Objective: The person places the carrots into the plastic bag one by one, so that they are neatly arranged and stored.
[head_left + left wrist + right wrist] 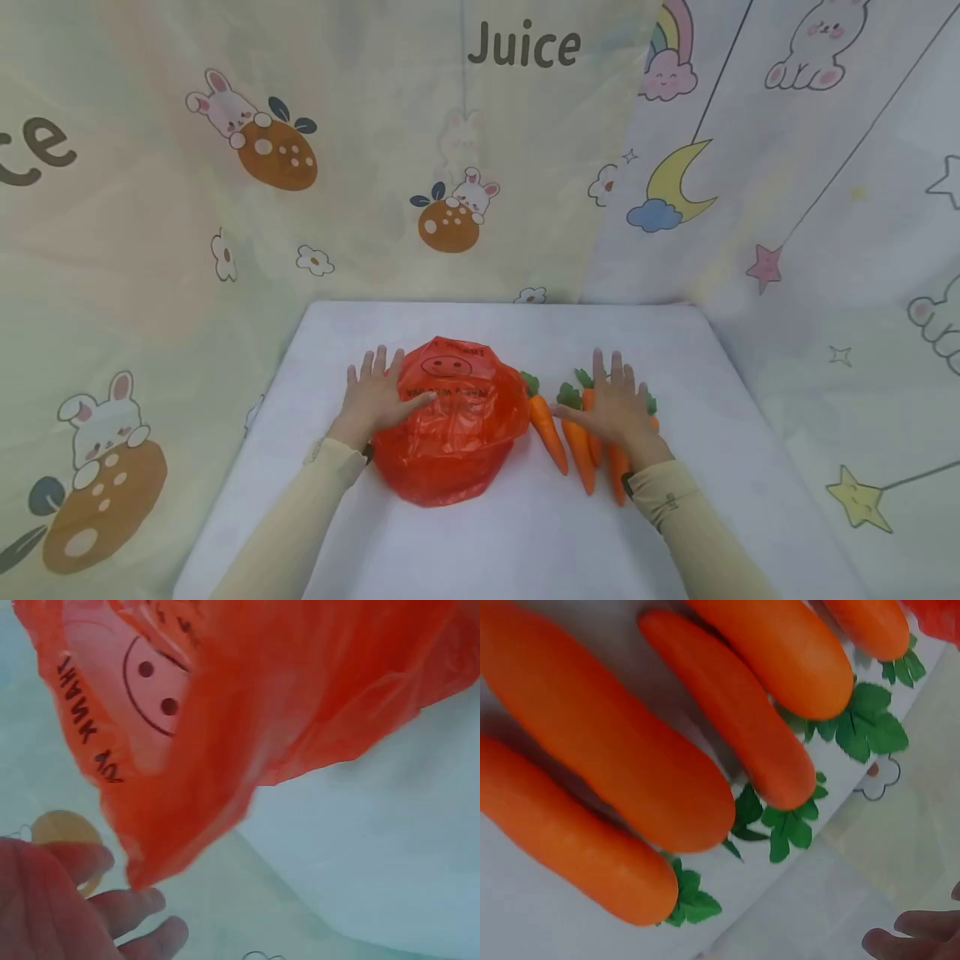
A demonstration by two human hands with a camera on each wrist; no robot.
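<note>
A crumpled red plastic bag (457, 437) with a printed smiling face and dark lettering lies on the left half of the white table. My left hand (371, 404) is spread at the bag's left edge, fingers straight. In the left wrist view a bag corner (172, 855) hangs close to the fingers; whether they touch is unclear. To the right of the bag lie several orange carrots (550, 435) with green leafy tops. Over them my right hand (615, 410) is spread, hiding some partly. The right wrist view shows the carrots (622, 742) close up, side by side, and none is held.
The white table (480, 554) ends at a back edge against patterned cloth (360, 167) printed with bunnies, stars and a moon. More of this cloth (825, 350) hangs on the right. Long beige sleeves (292, 521) cover both forearms.
</note>
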